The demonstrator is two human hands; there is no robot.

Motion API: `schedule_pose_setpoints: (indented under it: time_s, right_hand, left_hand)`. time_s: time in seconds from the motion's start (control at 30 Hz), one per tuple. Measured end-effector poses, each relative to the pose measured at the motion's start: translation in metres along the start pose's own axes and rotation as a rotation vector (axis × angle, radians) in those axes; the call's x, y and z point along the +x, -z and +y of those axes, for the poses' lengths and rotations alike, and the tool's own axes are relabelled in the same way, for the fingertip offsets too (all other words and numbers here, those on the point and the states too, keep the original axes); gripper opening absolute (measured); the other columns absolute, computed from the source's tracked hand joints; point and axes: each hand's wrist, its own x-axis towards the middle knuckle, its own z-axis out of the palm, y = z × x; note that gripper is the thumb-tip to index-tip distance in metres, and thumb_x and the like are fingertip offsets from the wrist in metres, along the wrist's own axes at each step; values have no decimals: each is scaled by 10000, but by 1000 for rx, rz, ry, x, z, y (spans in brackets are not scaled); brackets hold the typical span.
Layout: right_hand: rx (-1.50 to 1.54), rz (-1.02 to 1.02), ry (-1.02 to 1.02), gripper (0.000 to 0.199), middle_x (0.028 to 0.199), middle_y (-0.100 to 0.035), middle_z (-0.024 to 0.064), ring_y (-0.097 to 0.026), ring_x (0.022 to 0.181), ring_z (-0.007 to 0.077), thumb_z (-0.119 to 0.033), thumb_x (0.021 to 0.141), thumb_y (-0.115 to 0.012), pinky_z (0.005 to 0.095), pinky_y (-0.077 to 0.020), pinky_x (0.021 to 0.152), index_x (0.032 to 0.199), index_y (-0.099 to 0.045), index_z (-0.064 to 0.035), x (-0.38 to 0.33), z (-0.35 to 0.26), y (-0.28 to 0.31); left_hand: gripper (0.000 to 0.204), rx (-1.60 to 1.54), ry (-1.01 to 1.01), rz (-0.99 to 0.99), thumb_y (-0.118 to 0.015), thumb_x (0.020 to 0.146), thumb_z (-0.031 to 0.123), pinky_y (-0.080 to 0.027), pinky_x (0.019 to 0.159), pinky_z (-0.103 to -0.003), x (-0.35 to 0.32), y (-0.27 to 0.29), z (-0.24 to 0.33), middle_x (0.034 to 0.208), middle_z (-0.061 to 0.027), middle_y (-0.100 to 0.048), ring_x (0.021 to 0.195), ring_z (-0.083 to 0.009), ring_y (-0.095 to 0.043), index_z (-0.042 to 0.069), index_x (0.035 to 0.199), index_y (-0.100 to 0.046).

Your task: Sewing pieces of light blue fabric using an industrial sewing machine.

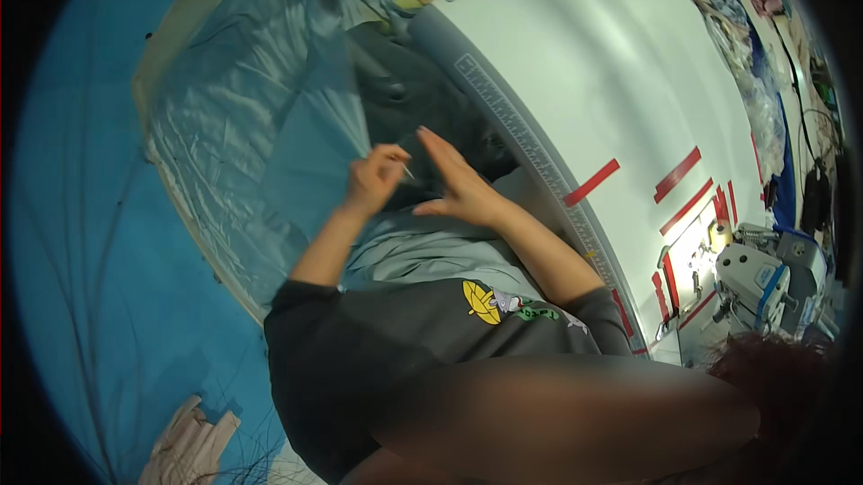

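My left hand [375,184] is raised over my lap with its fingers curled together. A thin pale sliver [408,171] sticks out at its fingertips, too small and blurred to name. Just to the right, my right hand [463,186] is held with fingers stretched and thumb apart, and nothing shows in it. The two hands do not touch. Below them, grey-green fabric [431,251] lies in folds across my lap. Dark cloth [395,80] lies beyond the hands, and shiny blue-grey fabric [243,89] spreads to the left.
A white sewing table [575,62] with a ruler along its curved edge and red tape strips stands at the right. On it is a sewing machine [755,278] with a bright lamp. Cloth heaps [719,17] line the far side. A beige cloth [191,444] lies on the blue floor [81,242].
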Motion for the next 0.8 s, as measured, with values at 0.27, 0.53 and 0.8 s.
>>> schedule_pose_setpoints:
  time_s: [0.27, 0.53, 0.8]
  right_hand:
    - [159, -93, 83, 264, 854, -665, 179, -659, 877, 325, -236, 888, -580, 371, -492, 769, 1003, -619, -2, 66, -19, -54]
    - [948, 31, -447, 289, 1025, -629, 55, -615, 891, 154, -254, 925, -597, 324, -505, 789, 1156, -564, -84, 113, -120, -27]
    - [919, 622, -658, 330, 1103, -652, 78, -633, 983, 192, -299, 946, -558, 353, -500, 874, 1175, -586, -63, -69, -104, 128]
  left_hand:
    - [1013, 375, -212, 663, -811, 732, 217, -248, 1104, -463, 4, 57, 82, 1479, -235, -246, 1355, -378, -280, -26, 1444, -134]
    - [833, 541, 10, 678, -713, 750, 54, -340, 1028, -479, -45, 50, 57, 1395, -230, -338, 1270, -422, -365, 35, 1421, -221]
    - [250, 136, 489, 1116, -491, 882, 23, -451, 887, -334, -273, 133, -121, 1085, -109, -588, 1020, -239, -572, 1, 1093, -622]
